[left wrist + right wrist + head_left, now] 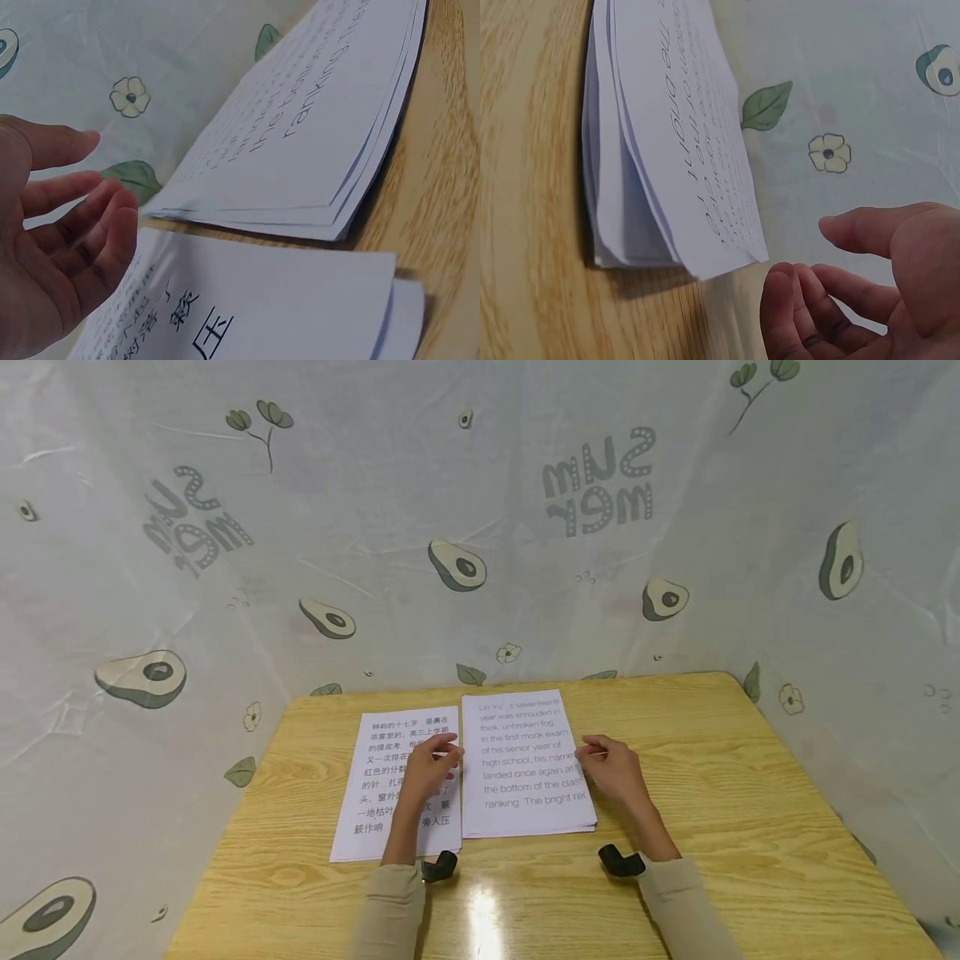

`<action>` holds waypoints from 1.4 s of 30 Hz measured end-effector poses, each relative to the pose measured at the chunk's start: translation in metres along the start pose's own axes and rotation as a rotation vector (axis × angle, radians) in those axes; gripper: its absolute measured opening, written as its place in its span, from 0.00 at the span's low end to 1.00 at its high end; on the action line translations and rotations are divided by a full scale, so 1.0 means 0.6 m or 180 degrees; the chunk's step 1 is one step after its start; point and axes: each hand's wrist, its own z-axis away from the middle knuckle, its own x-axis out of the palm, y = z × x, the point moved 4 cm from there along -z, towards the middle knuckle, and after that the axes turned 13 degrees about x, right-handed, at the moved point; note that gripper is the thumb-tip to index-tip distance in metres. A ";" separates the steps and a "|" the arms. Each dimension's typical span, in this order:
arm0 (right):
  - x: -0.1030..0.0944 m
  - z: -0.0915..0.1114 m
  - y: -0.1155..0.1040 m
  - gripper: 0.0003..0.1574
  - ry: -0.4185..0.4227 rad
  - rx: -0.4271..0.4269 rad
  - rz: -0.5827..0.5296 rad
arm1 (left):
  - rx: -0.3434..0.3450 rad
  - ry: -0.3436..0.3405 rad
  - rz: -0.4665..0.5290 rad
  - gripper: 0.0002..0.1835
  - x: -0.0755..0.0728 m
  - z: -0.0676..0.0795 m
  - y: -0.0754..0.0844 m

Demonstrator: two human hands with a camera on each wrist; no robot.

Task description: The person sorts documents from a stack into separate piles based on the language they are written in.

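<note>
Two stacks of printed paper lie side by side on the wooden table. The left stack (372, 793) bears large Chinese characters, and the right stack (525, 768) carries English text. My left hand (431, 768) is over the Chinese stack, fingertips by the left edge of the English one. In the left wrist view that hand (64, 247) has loosely bent fingers, thumb apart, holding nothing. At the English stack's right edge is my right hand (615, 768). The right wrist view shows this hand (870, 285) with bent fingers and nothing between them and the thumb.
The wooden table (750, 827) reaches back to a pale curtain (390, 485) printed with avocados, leaves and flowers. Black wrist-worn devices (621, 862) show at both sleeve cuffs. Sheet edges in the English stack (641, 202) are slightly fanned at the near corner.
</note>
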 end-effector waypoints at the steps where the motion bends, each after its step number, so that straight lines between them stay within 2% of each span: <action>1: -0.002 0.001 0.000 0.28 0.0000 -0.0001 0.0009 | 0.0024 -0.0011 0.0015 0.22 0.002 0.000 0.002; 6: -0.007 0.005 0.003 0.28 -0.0024 -0.0013 0.0032 | 0.0117 -0.0075 0.0040 0.22 0.010 0.003 0.006; 18: 0.004 0.013 0.010 0.28 -0.0145 0.0022 0.0149 | 0.0053 -0.0105 -0.0079 0.22 0.012 0.011 -0.009; 24: 0.013 0.020 0.012 0.27 -0.0178 0.0066 0.0250 | 0.0057 -0.0221 -0.0429 0.22 0.013 0.015 -0.009; 30: 0.021 0.028 0.009 0.25 -0.0171 -0.0018 0.0350 | 0.0087 -0.0390 -0.0770 0.22 0.016 0.018 -0.009; 37: 0.027 0.036 0.004 0.25 -0.0169 -0.0067 0.0365 | 0.0128 -0.0427 -0.0826 0.22 0.018 0.020 -0.008; 42: 0.030 0.041 0.001 0.25 -0.0150 -0.0106 0.0311 | 0.0108 -0.0389 -0.0705 0.21 0.018 0.024 -0.003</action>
